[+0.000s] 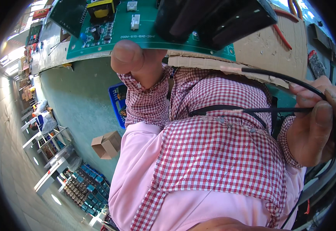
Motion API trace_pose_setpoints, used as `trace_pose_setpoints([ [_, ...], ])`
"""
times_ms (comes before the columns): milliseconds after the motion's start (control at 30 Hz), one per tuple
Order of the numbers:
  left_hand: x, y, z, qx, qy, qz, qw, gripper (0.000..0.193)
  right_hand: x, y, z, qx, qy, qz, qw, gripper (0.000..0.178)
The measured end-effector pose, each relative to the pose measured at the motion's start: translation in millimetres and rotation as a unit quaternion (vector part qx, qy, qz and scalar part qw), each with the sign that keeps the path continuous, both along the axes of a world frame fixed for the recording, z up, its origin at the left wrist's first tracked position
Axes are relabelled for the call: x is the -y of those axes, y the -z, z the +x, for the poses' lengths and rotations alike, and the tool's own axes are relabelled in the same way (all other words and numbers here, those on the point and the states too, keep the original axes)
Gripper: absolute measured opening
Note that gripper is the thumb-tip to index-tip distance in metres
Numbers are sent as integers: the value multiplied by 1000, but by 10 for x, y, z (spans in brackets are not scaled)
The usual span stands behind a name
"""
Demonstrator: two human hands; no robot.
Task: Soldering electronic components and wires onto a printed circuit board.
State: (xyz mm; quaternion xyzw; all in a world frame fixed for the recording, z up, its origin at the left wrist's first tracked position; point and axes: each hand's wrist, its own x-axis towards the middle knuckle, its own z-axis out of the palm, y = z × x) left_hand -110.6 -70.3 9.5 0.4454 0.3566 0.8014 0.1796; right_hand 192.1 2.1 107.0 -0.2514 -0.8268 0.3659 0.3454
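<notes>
My left hand (135, 59) grips the near edge of a green circuit board (117, 40), its thumb on the top face. The board is tilted, and its far part runs out of view. It carries a yellow-and-black transformer (101, 9), a white connector (135, 22) and large black cylindrical parts (214, 23). My right hand (316, 119), at the right, pinches two black cables (279, 110) between thumb and fingers. Their thin ends point left. The upper one ends in a pale tip close to the cardboard edge; the lower one passes in front of my checked apron.
Cardboard (287, 50) covers the worktop beyond the board, with red wires (282, 36) on it. A blue basket (117, 106) and an open carton (106, 145) are to the left over the green floor. Shelves with several bins (85, 188) stand farther off.
</notes>
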Motion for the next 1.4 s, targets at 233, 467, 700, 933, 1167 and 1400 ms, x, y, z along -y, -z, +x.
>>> trace_pose_setpoints([
  [233, 89, 140, -119, -225, -394, -32, 890, 51, 40, -3, -53, -69, -17, 50, 996, 19],
  [467, 252, 351, -283, -378, -602, -93, 697, 39, 85, -180, -57, 142, -98, 344, 923, 36],
  [700, 636, 823, -223, -456, -389, -296, 744, 23, 229, -97, -186, 140, -13, 390, 910, 39],
  [933, 713, 1003, -272, -396, -279, -323, 813, 18, 203, -118, -239, 38, -49, 264, 963, 33],
  [1167, 491, 896, -269, -219, -186, -192, 938, 21, 145, -57, -250, -60, -68, 128, 988, 30],
  [1400, 83, 269, -158, 28, 248, 19, 968, 62, -42, -41, 126, -164, -91, -6, 982, 28],
])
